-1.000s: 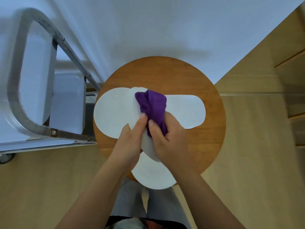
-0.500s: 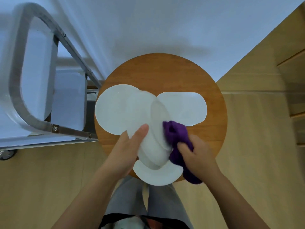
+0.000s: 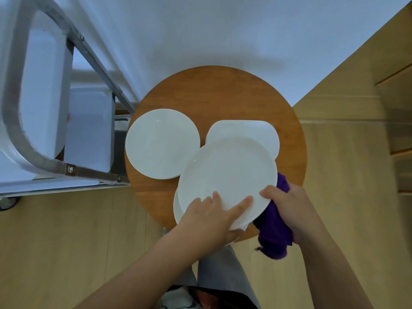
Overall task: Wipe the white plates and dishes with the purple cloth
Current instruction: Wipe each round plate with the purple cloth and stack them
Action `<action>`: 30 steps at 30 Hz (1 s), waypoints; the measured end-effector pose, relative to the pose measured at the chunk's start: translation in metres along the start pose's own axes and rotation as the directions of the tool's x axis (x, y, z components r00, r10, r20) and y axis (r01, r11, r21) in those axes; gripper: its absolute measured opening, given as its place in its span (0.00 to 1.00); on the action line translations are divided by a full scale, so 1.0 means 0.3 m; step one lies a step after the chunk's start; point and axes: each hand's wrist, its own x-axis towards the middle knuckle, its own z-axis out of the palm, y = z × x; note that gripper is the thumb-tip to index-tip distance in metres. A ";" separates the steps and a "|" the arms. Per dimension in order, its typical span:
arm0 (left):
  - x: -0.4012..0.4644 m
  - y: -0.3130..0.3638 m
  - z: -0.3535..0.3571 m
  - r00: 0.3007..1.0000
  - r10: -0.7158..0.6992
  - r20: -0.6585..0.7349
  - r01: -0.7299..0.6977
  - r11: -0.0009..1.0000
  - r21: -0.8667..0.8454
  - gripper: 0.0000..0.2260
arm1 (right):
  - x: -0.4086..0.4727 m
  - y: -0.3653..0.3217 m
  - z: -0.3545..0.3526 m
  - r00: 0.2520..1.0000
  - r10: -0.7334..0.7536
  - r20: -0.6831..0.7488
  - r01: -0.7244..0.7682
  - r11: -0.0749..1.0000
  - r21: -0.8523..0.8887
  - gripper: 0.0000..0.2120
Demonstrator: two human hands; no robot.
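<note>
While the left hand kept its grip on the near rim of a white plate, fingers spread on top, the right hand clenched the purple cloth against that plate's right edge. The plate overlapped a white dish behind it and hid most of another plate beneath. 1 more round plate lay left on the round wooden bench, beside a metal-framed cart.

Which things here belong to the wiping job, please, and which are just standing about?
Job: held plate, purple cloth, left round plate, rounded-square dish, plate underneath, left hand, right hand.
Standing about: round wooden table, metal cart.
</note>
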 end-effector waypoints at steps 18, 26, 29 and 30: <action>0.075 -0.364 0.300 0.752 -0.655 -0.070 0.571 0.702 -0.426 0.10 | 0.194 0.277 0.046 0.983 0.085 -0.165 -0.152 0.879 -0.452 0.10; 0.064 -0.374 0.308 0.752 -0.658 -0.030 0.611 0.714 -0.340 0.07 | 0.170 0.282 0.134 0.956 -0.055 -0.287 -0.223 0.494 -0.840 0.10; 0.066 -0.371 0.316 0.742 -0.670 -0.024 0.613 0.692 -0.381 0.06 | 0.160 0.271 0.143 0.954 -0.067 -0.293 -0.229 0.467 -0.854 0.11; 0.069 -0.372 0.316 0.740 -0.673 -0.020 0.614 0.687 -0.389 0.07 | 0.156 0.266 0.144 0.954 -0.081 -0.289 -0.219 0.469 -0.856 0.11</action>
